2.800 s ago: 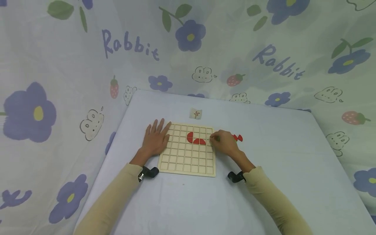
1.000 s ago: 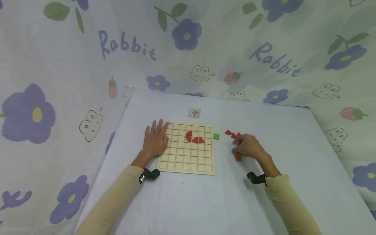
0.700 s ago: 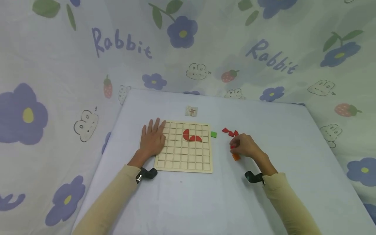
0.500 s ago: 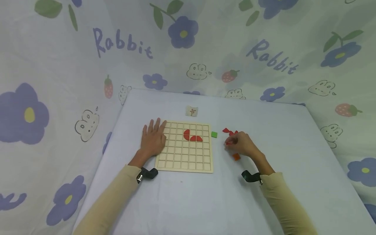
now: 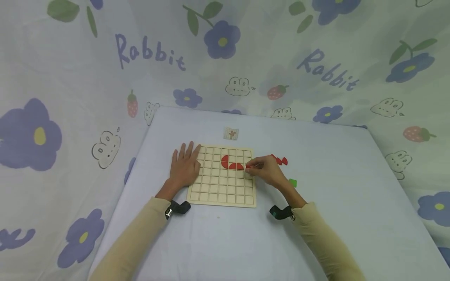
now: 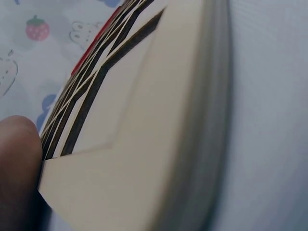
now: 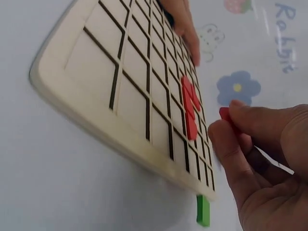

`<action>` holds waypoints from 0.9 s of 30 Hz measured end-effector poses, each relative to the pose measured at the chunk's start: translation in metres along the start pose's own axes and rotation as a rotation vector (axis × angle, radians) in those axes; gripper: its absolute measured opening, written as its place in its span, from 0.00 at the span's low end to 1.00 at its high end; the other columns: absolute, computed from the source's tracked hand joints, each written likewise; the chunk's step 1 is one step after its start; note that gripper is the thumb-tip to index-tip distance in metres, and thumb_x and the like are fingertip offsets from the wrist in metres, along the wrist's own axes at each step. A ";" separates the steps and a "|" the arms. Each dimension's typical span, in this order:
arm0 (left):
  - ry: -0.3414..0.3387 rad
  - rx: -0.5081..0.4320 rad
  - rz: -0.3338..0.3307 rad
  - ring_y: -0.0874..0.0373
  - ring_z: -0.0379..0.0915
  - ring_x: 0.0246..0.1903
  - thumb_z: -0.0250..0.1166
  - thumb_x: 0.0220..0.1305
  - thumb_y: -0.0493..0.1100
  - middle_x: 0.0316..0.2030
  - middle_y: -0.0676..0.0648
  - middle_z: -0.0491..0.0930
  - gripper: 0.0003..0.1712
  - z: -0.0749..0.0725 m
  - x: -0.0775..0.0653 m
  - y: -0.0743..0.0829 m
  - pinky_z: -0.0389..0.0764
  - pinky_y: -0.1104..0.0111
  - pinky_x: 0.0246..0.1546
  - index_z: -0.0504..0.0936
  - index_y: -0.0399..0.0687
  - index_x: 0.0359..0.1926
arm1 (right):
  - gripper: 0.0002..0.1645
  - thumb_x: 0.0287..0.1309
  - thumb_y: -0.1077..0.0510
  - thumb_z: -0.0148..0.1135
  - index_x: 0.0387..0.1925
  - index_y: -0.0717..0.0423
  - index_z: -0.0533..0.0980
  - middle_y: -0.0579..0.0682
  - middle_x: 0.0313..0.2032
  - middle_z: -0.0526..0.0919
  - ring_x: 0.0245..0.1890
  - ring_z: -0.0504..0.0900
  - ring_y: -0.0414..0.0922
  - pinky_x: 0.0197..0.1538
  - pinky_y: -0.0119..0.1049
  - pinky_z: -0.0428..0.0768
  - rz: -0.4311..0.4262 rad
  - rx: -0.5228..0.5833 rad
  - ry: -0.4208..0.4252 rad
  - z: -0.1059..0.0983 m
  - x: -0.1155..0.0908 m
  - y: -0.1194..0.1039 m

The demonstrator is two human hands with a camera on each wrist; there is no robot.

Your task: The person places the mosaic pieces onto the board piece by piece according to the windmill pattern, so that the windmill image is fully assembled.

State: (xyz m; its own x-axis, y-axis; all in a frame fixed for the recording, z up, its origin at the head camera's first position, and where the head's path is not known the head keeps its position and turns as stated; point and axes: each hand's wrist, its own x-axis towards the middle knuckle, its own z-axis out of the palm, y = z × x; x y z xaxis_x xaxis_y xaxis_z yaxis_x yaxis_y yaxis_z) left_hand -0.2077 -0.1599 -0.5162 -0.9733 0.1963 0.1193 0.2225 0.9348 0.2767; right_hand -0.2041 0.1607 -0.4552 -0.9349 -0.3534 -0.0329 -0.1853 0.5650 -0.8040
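My left hand lies with straight, spread fingers over the left edge of the wooden grid board. Between the thumb and fingers of my right hand is a small red piece, pinched above the board's right side. Red quarter-round pieces sit in cells in the upper middle of the board, some of them side by side. A green piece lies on the table close against the board's edge; my right hand hides it in the head view.
Several loose red pieces lie right of the board, beyond my right hand. Another green piece is by the right forearm. Behind the board lies a small picture card with a red figure on a grid. A patterned curtain surrounds the white table.
My right hand has picked up a red piece from among the loose pieces and moved left with it to the board's right side. The left hand has stayed on the board.
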 end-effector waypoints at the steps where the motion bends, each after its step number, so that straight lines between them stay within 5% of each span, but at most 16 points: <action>1: 0.002 0.001 0.002 0.38 0.33 0.74 0.32 0.71 0.46 0.76 0.38 0.44 0.35 0.000 0.000 0.000 0.34 0.42 0.69 0.50 0.48 0.78 | 0.10 0.55 0.58 0.73 0.40 0.55 0.87 0.46 0.36 0.85 0.35 0.84 0.45 0.39 0.39 0.83 0.000 -0.005 0.008 0.003 0.001 -0.002; 6: 0.011 0.004 0.006 0.38 0.34 0.74 0.33 0.72 0.46 0.76 0.39 0.45 0.34 0.000 0.000 0.000 0.35 0.43 0.69 0.50 0.48 0.78 | 0.10 0.57 0.60 0.71 0.42 0.56 0.86 0.46 0.40 0.85 0.39 0.85 0.43 0.44 0.39 0.83 -0.044 -0.028 0.015 0.018 0.008 -0.008; 20: 0.022 0.001 0.005 0.38 0.34 0.74 0.33 0.71 0.47 0.76 0.39 0.45 0.35 0.002 -0.001 -0.002 0.35 0.43 0.69 0.51 0.48 0.78 | 0.08 0.51 0.58 0.76 0.33 0.57 0.87 0.44 0.27 0.86 0.30 0.84 0.39 0.36 0.37 0.82 0.025 -0.077 0.074 0.044 0.012 -0.017; 27: 0.005 0.006 0.002 0.39 0.33 0.74 0.31 0.72 0.48 0.76 0.40 0.43 0.35 0.001 0.000 -0.002 0.34 0.44 0.70 0.50 0.49 0.78 | 0.05 0.51 0.60 0.75 0.30 0.58 0.87 0.45 0.27 0.86 0.28 0.82 0.39 0.32 0.35 0.81 -0.032 -0.134 0.108 0.052 0.013 -0.019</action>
State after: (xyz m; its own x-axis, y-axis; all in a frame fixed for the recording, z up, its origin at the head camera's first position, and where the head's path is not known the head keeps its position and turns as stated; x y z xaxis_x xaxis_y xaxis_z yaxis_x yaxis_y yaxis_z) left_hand -0.2079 -0.1615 -0.5175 -0.9725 0.1966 0.1251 0.2241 0.9363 0.2705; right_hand -0.1970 0.1069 -0.4716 -0.9535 -0.2950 0.0617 -0.2479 0.6514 -0.7171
